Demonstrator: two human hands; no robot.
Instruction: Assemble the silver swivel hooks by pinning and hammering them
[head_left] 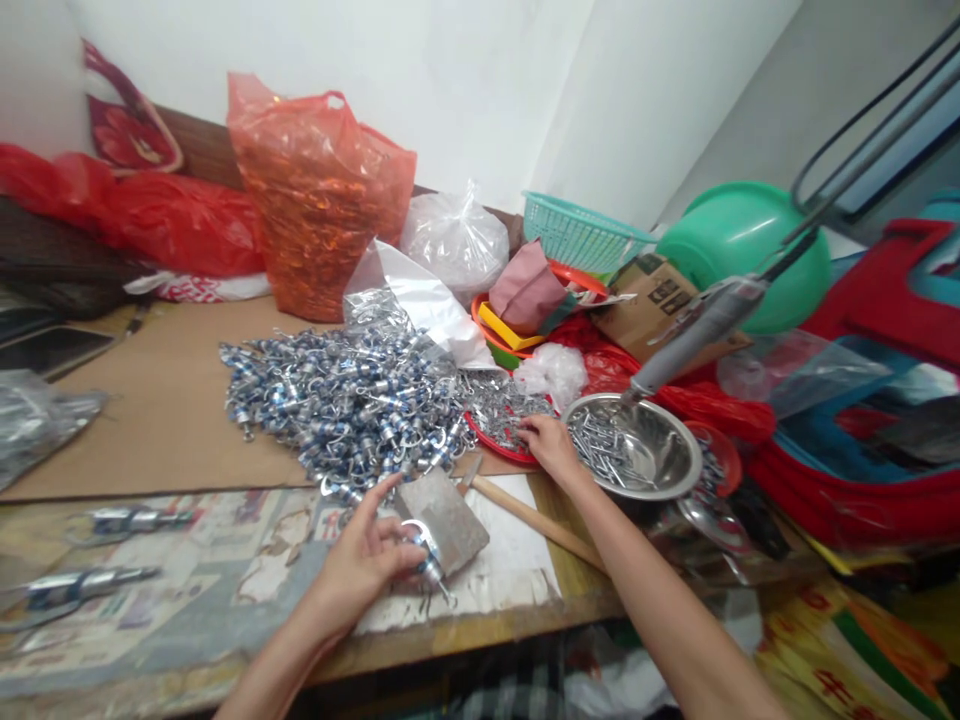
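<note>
We had our left hand (367, 555) low on the tabletop (172, 420), fingers curled narrowly about a small metal clamp with a blue band (420, 552), which lay pinched against the near edge of a grey stone block (444, 518). The block sat at about six o'clock from the great heap of blue-and-silver clamps (337, 400) spread over the brown cardboard, just beside its nearest fringe. Our right hand (550, 445) reached out at about two o'clock from the block, palm down with its fingers loosely spread, the fingertips touching small silver pieces in a shallow red tray (501, 442); we could not tell whether it gripped any of them. Just beside that hand, at three o'clock, stood a steel bowl (675, 465) holding more metal parts, with a grey-handled tool (697, 335) slanting up from its rim. A wooden handle (536, 520) lay between our two hands, running from the block toward five o'clock. Behind the heap, at twelve o'clock, stood an orange plastic bag (315, 190), a clear bag (454, 240) to its right, and red bags (172, 225) at ten o'clock. Farther right were a teal basket (577, 235) and a green basin (739, 240). At nine o'clock from our left hand two longer metal fittings (90, 585) lay on printed paper, well apart from the block.
</note>
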